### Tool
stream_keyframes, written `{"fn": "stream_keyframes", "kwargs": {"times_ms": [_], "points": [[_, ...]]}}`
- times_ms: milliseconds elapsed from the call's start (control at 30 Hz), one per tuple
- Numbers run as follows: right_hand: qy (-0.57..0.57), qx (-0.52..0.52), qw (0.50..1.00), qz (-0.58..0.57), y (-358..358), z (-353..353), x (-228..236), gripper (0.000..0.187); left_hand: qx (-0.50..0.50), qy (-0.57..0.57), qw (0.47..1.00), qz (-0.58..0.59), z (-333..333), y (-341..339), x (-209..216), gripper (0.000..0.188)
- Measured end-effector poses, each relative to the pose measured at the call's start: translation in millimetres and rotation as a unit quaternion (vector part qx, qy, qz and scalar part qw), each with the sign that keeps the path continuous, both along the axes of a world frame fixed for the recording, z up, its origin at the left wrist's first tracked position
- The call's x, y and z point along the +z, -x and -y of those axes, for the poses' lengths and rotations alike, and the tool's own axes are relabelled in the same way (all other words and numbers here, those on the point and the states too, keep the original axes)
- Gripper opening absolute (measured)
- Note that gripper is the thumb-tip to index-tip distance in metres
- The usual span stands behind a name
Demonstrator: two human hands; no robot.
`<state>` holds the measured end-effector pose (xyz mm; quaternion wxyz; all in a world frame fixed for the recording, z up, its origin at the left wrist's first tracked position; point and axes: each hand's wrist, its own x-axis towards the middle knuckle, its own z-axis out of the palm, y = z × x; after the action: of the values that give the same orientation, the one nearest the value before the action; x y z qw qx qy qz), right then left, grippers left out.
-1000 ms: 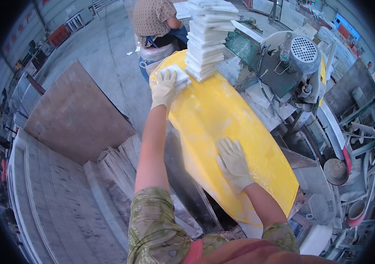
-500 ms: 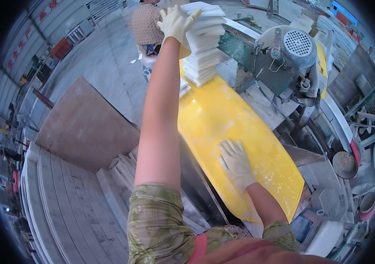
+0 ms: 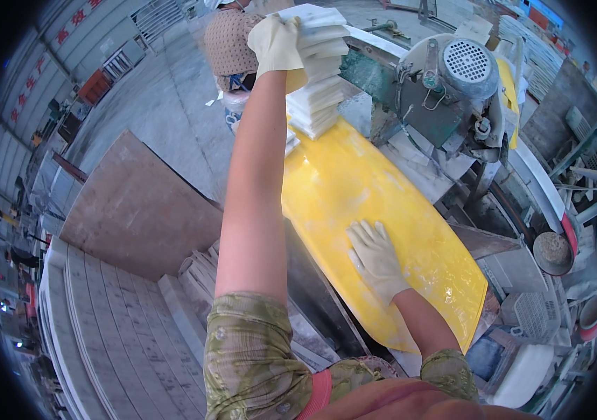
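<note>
My left hand [image 3: 276,43], in a cream rubber glove, is stretched far out to the tall stack of white slabs [image 3: 316,77]. Its fingers are curled at the near-left edge of the top slab [image 3: 316,15]; the glove hides part of the grip. The stack stands at the far end of a yellow sheet-covered table [image 3: 354,189], its layers unevenly aligned. Lower down, my gloved right hand [image 3: 375,255] rests flat on the wet-looking yellow surface, fingers extended and holding nothing.
A machine with a round-grilled motor [image 3: 468,61] stands right of the table. Another person [image 3: 230,45] is beyond the stack. To the left are a large brown board [image 3: 137,203] and long grey slabs [image 3: 116,315]. A round pan [image 3: 552,253] and a plastic basket [image 3: 526,313] sit at right.
My left hand's fingers, spread over the top of the stack before, have curled in at its edge, and the hand is slightly lower. My right hand stays flat on the table.
</note>
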<state>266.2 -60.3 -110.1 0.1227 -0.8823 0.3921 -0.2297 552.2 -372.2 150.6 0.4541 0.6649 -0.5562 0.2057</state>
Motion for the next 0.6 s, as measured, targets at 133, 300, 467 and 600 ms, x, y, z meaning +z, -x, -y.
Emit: {"fn": "stream_keyframes", "kwargs": {"times_ms": [133, 300, 467, 600], "points": [[-0.002, 0.004, 1.000, 0.009, 0, -1, 2, 0.044, 0.004, -0.019, 1.000, -0.014, -7, 2, 2, 0.041], [-0.011, 0.003, 1.000, 0.003, 1, -1, 3, 0.044, -0.018, -0.022, 0.999, -0.046, -18, 5, 6, 0.041], [-0.019, 0.002, 1.000, 0.006, 0, -1, 1, 0.044, -0.018, 0.109, 0.984, 0.143, -27, 10, 10, 0.033], [-0.004, -0.003, 1.000, 0.008, 0, -1, -1, 0.043, -0.264, 0.022, 0.937, 0.227, -13, 16, 28, 0.081]]}}
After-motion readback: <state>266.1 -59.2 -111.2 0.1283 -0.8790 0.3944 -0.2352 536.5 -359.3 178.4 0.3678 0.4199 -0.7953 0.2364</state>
